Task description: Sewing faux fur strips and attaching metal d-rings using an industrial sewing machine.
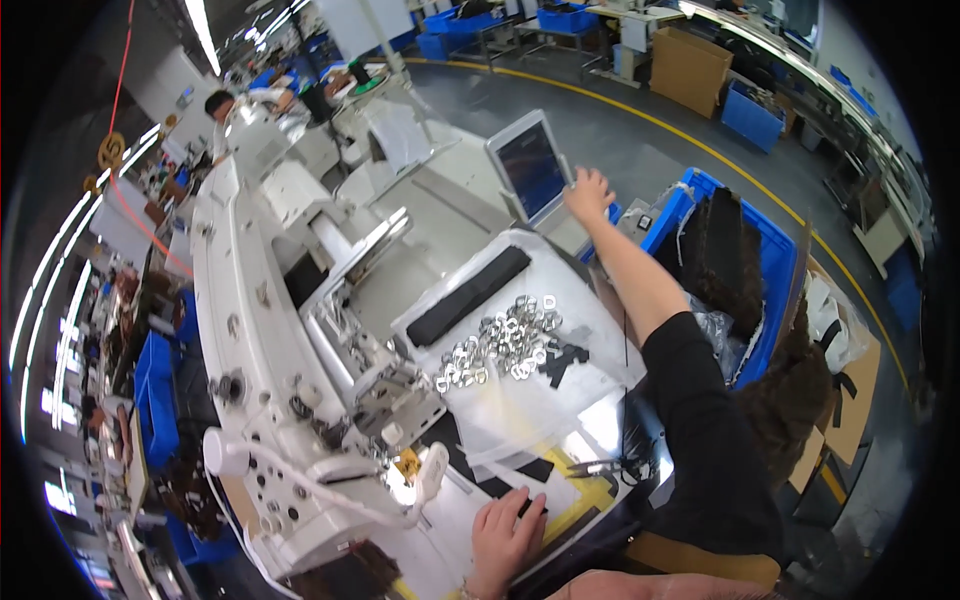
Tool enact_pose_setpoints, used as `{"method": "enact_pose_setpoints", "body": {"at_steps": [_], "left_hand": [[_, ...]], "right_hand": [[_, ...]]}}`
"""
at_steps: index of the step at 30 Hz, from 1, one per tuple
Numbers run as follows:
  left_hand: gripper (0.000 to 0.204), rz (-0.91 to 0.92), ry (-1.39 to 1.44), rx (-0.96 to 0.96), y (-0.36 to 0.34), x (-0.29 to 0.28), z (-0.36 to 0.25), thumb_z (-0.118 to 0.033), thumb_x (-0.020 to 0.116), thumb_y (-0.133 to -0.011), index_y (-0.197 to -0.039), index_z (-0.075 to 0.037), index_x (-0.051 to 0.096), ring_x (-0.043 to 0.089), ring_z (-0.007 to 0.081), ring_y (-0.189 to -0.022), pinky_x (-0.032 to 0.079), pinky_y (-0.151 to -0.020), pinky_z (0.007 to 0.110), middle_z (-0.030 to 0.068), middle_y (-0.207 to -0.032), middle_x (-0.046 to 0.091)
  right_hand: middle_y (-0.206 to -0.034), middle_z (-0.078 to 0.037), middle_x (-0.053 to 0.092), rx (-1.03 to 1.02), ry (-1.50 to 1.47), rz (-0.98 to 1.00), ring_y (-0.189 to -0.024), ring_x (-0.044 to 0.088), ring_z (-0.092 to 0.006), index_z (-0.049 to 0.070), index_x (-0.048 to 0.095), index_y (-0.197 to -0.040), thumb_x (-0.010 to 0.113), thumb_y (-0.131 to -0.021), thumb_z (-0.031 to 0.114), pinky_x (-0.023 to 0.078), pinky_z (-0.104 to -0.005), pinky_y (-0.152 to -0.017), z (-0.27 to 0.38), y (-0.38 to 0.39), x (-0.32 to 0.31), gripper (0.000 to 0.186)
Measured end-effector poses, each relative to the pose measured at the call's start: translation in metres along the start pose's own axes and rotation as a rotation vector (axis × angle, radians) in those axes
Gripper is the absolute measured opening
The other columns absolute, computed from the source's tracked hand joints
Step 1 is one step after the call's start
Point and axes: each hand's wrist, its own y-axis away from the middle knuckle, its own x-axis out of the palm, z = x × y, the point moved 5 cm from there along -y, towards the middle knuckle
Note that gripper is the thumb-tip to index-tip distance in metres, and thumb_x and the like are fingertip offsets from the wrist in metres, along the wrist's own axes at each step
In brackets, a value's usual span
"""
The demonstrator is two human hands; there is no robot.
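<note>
My right hand (588,193) reaches far out, fingers spread, touching the right edge of a tilted touchscreen panel (528,166). My left hand (505,535) lies flat on the work surface near the lower edge, fingertips on a small black strap piece (528,508) beside yellow tape marks (590,492). Between the hands sits a pile of several metal buckles (503,346) on a white tray (565,280), with a long black strap (467,296) lying beside them and small black pieces (562,357) next to the buckles.
A large white industrial sewing machine (262,330) fills the left. A blue bin (775,265) with dark strap bundles stands to the right, with cardboard and bags beyond it. Metal tweezers (592,466) lie near the yellow tape. Another person (222,103) works at the far back.
</note>
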Motion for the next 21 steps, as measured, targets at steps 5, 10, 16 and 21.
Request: {"method": "enact_pose_setpoints", "body": {"at_steps": [5,10,16,21], "left_hand": [[0.046,0.21,-0.107,-0.028,0.001,0.005,-0.001,-0.029,0.072,-0.076,-0.117,-0.011,0.062,0.056,0.0271,-0.112,0.043,-0.094,0.041,0.0126,-0.12,0.059],[0.044,0.199,-0.147,-0.026,0.007,0.009,-0.003,-0.026,0.071,-0.077,-0.114,-0.004,0.061,0.057,0.0304,-0.111,0.044,-0.095,0.043,0.0167,-0.117,0.059],[0.034,0.171,-0.285,0.099,0.015,0.015,-0.007,-0.009,0.058,-0.078,-0.11,0.003,0.059,0.06,0.0312,-0.105,0.049,-0.088,0.035,0.0198,-0.11,0.061],[0.021,0.035,-0.224,0.101,0.025,0.016,0.008,-0.01,0.06,-0.076,-0.094,-0.001,0.061,0.06,0.0181,-0.086,0.049,-0.07,0.03,0.0071,-0.085,0.059]], "right_hand": [[-0.141,-0.012,0.041,-0.297,-0.03,-0.006,-0.131,0.037,-0.0335,0.024,0.058,-0.126,0.065,-0.076,0.027,0.031,-0.058,-0.101,0.03,-0.01,-0.071,0.051],[-0.14,-0.012,0.043,-0.639,-0.081,0.102,-0.128,0.041,-0.0344,0.024,0.057,-0.128,0.064,-0.079,0.025,0.033,-0.0525,-0.102,0.075,0.042,-0.15,0.05],[-0.138,-0.015,0.045,-1.034,0.083,0.523,-0.124,0.046,-0.033,0.015,0.051,-0.132,0.066,-0.082,0.019,0.036,-0.0456,-0.101,0.111,0.199,-0.24,0.053],[-0.12,-0.015,0.057,-1.211,0.081,0.854,-0.099,0.059,-0.0336,0.008,0.053,-0.128,0.07,-0.078,0.016,0.045,-0.0406,-0.087,0.117,0.316,-0.271,0.053]]}}
